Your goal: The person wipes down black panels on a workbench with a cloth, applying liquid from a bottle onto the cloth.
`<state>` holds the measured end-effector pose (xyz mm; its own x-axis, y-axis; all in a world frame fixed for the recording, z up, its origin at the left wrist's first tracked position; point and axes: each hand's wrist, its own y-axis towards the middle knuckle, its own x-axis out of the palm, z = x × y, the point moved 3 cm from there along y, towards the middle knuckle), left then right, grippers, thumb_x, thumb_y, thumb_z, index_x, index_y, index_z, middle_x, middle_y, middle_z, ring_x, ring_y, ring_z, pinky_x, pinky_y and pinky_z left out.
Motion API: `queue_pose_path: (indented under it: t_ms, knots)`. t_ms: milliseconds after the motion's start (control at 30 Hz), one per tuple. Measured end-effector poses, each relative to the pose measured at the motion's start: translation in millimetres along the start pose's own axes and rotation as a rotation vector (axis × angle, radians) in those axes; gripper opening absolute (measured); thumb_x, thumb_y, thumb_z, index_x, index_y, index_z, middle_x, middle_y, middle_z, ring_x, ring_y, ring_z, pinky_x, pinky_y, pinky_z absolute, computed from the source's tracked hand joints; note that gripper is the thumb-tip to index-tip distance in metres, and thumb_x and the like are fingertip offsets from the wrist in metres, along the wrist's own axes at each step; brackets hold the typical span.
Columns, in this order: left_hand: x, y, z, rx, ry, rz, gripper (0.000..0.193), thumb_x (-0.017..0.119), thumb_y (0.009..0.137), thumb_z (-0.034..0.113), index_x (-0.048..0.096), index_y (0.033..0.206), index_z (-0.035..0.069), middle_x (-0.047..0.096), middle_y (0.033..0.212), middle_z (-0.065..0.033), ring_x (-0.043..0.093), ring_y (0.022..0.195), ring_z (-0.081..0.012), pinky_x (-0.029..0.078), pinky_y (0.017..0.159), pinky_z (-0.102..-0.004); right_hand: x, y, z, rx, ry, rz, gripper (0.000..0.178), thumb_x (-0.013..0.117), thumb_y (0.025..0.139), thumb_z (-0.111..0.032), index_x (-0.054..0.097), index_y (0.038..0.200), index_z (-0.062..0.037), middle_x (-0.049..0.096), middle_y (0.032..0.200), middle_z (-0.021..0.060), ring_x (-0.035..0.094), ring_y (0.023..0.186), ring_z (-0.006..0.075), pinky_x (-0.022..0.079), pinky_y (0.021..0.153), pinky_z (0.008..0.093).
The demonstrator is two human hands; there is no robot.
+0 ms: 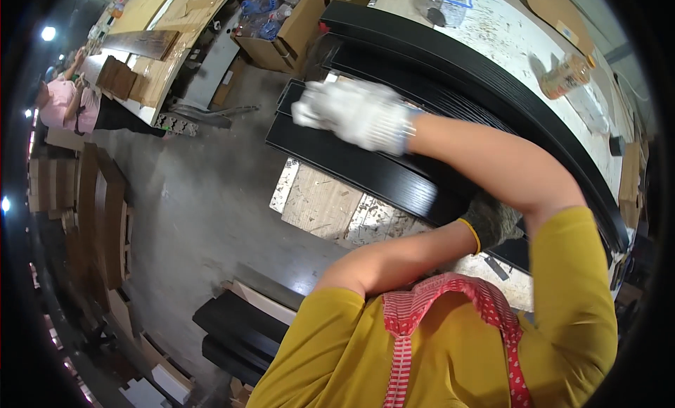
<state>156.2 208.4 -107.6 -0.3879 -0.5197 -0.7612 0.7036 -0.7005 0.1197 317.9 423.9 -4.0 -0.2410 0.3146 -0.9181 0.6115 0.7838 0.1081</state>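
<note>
My arms are crossed over a stack of long black boards. My right hand (358, 114), in a white knit glove, is over the far left end of the near black board (351, 162). Motion smears its fingers, and I cannot tell whether it grips anything. My left hand (492, 221), in a dark glove with a yellow cuff, is at the right part of the same boards, below my right forearm. Its fingers are mostly hidden. Behind them runs a thick black stack of boards (450, 49), bent by the lens.
The boards lie on a worn white-and-wood worktop (323, 204). A drink bottle (564, 76) and a clear jug (450, 5) stand on the white table behind. A cardboard box (288, 39) holds plastic bottles. Another person (70, 109) works at the far left. Black boards (239, 323) lie lower left.
</note>
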Motion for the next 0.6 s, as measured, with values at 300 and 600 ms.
queue_pose_path:
  t_ms: [300,600]
  knots:
    - [-38,-7,6,-0.091,-0.057,-0.078,0.073,0.051,0.088,0.064,0.042,0.145,0.019,0.045,0.147,-0.0098,0.039,0.135,-0.0319,0.03,0.109,-0.0502,-7,-39,-24,-0.18,0.077,-0.185,0.016,0.063,0.083,-0.018,0.063,0.096,-0.009,0.064,0.085,0.0091,0.065,0.079,0.0299,0.052,0.074,0.0397]
    - [41,17,5,0.065,-0.486,-0.117,0.059,0.045,0.099,0.047,0.036,0.148,0.016,0.035,0.153,-0.0108,0.036,0.139,-0.0211,0.027,0.112,-0.0375,9,39,-16,0.171,0.19,-0.047,0.024,0.058,0.093,-0.026,0.058,0.103,-0.0038,0.065,0.086,0.0161,0.067,0.077,0.0328,0.053,0.069,0.0429]
